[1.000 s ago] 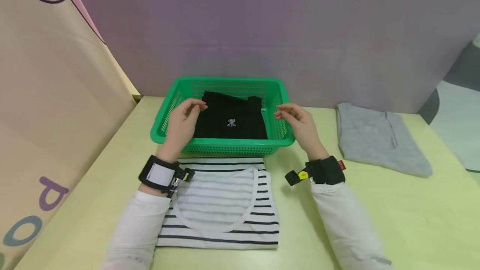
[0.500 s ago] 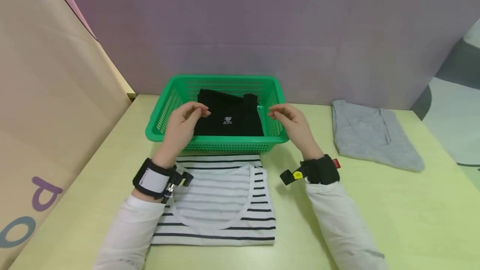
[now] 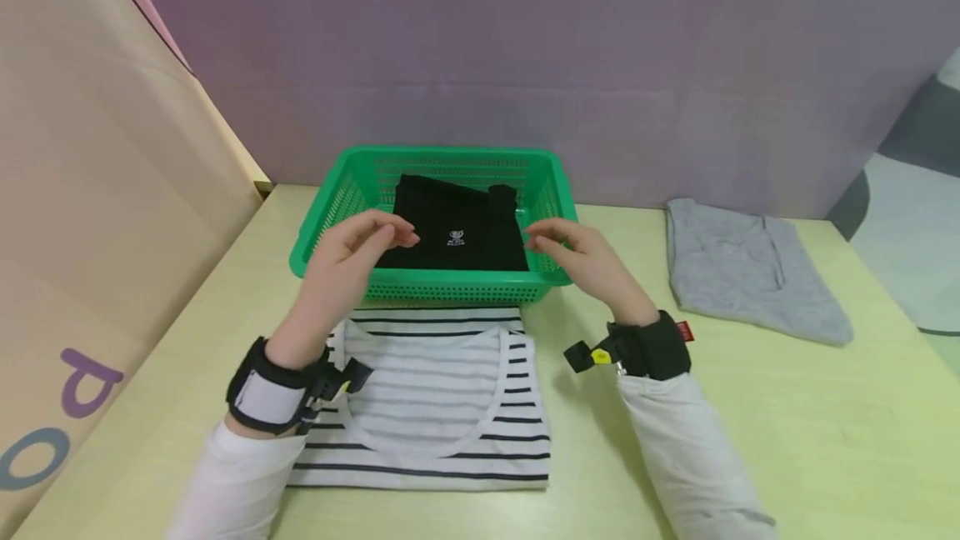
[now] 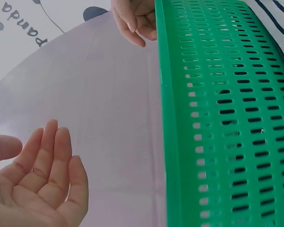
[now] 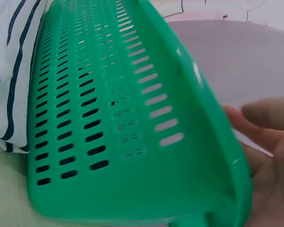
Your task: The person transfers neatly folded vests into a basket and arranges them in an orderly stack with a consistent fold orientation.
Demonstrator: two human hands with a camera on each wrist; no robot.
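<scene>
A striped shirt [image 3: 442, 398] lies flat on the yellow-green table [image 3: 787, 440], its near left corner hidden under the person's left sleeve [image 3: 232, 490], its far edge just in front of the green basket [image 3: 450, 283]. Above the basket's front rim hover both hands: the left hand [image 3: 341, 261] at its left corner, fingers loosely apart and gripping nothing, as the left wrist view confirms; the right hand [image 3: 585, 257] at its right corner, fingers relaxed and slightly bent, holding nothing in the head view, though the right wrist view cuts the fingers off behind the basket wall. Inside the basket sits a folded black garment [image 3: 453, 223] bearing a small white logo too small to read; the left hand's fingertips cover its near left corner. Right of the basket, well apart, lies a grey top [image 3: 750, 282]. Beyond the basket rises a purple wall [image 3: 525, 48]; left of it stands a beige panel [image 3: 97, 190], its lettering cut off.
</scene>
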